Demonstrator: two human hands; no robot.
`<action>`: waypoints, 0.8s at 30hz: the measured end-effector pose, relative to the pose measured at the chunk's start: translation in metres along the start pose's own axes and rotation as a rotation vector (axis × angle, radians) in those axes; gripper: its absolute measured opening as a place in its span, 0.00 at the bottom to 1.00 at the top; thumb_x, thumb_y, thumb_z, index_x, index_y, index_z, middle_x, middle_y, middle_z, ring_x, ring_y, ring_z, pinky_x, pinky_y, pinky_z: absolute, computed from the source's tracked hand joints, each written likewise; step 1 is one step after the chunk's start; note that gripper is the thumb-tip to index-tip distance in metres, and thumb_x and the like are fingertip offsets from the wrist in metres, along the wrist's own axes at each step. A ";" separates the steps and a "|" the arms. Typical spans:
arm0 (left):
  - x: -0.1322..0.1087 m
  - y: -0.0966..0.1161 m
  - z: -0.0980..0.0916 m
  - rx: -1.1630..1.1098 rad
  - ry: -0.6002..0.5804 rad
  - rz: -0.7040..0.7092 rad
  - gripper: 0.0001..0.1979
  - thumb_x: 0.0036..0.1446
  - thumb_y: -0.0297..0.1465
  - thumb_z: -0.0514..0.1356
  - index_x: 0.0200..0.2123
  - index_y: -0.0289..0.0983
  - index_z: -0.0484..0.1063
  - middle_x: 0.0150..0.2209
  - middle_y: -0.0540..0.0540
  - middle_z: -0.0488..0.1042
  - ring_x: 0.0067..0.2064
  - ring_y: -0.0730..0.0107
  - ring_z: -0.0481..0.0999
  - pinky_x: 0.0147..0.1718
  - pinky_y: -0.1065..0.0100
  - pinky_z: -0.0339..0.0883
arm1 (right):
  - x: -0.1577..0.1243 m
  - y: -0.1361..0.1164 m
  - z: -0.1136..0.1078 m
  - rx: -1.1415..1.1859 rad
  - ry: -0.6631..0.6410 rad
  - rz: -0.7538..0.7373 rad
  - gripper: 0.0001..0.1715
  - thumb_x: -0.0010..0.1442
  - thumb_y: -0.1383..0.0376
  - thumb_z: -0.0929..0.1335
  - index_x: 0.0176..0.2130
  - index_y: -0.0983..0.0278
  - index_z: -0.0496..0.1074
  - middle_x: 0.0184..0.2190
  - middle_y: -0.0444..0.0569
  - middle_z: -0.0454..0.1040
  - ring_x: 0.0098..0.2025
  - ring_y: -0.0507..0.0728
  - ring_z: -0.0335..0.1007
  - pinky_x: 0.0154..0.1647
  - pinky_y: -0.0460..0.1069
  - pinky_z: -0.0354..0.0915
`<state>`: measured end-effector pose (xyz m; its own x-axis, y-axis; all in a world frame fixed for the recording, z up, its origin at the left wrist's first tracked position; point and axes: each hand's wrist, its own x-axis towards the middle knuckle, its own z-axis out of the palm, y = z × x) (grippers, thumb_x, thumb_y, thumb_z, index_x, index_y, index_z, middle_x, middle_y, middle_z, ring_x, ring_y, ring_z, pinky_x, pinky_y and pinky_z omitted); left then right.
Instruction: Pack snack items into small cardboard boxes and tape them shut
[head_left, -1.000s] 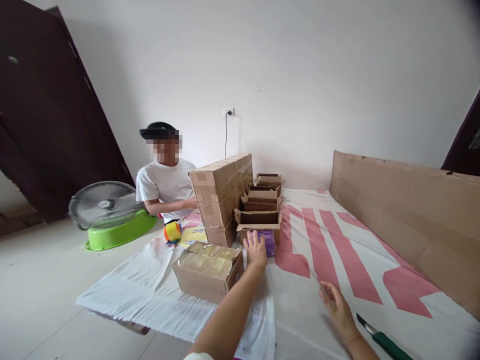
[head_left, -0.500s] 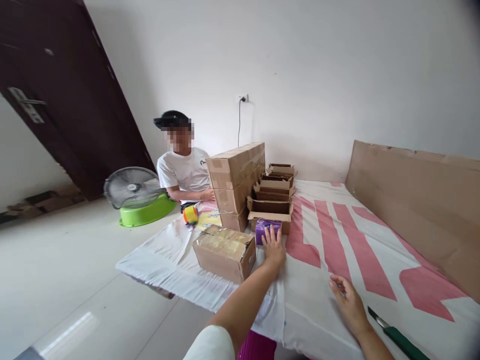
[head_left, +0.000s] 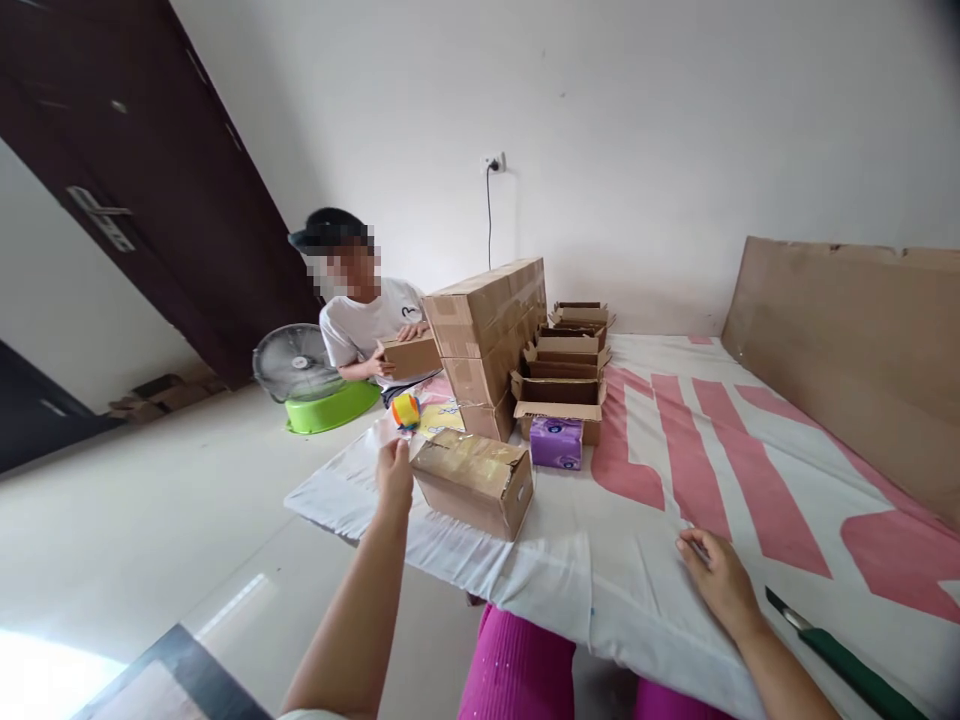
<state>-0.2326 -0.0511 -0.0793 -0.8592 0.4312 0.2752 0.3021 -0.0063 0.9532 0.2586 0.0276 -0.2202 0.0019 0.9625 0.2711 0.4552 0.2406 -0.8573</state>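
My left hand (head_left: pixel 394 476) reaches out to the left end of a taped cardboard box (head_left: pixel 474 480) lying on the white and pink sheet (head_left: pixel 637 540); its fingers touch the box's end and look loosely curled. A purple packet (head_left: pixel 556 443) sits just beyond the box, in front of a row of open cardboard boxes (head_left: pixel 562 375). My right hand (head_left: pixel 718 582) rests on the sheet near me with fingers curled, holding nothing I can see. A green-handled knife (head_left: pixel 840 655) lies to its right.
A tall stack of sealed boxes (head_left: pixel 487 340) stands behind the taped box. Another person in a white shirt (head_left: pixel 367 325) sits behind it, holding a small box (head_left: pixel 409 355). A fan (head_left: pixel 296 362) in a green basin (head_left: pixel 334 407), a colourful tape roll (head_left: pixel 406 411) and a large cardboard sheet (head_left: pixel 847 350) are around.
My left hand has left the purple packet and moved left to the end of the taped box. The other person has picked up a small box. The camera has tilted.
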 end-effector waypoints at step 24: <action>-0.186 -0.011 0.093 -0.302 -0.778 -0.204 0.23 0.52 0.53 0.58 0.38 0.39 0.72 0.34 0.50 0.74 0.38 0.65 0.72 0.35 0.69 0.66 | -0.034 -0.029 -0.005 0.748 -0.150 0.116 0.26 0.47 0.52 0.76 0.43 0.58 0.69 0.36 0.45 0.72 0.41 0.57 0.68 0.45 0.53 0.62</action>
<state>-0.0380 -0.0474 -0.1529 -0.3238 0.9454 0.0361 -0.0453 -0.0536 0.9975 0.2499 -0.0125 -0.2017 -0.1320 0.9806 0.1450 -0.2636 0.1063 -0.9588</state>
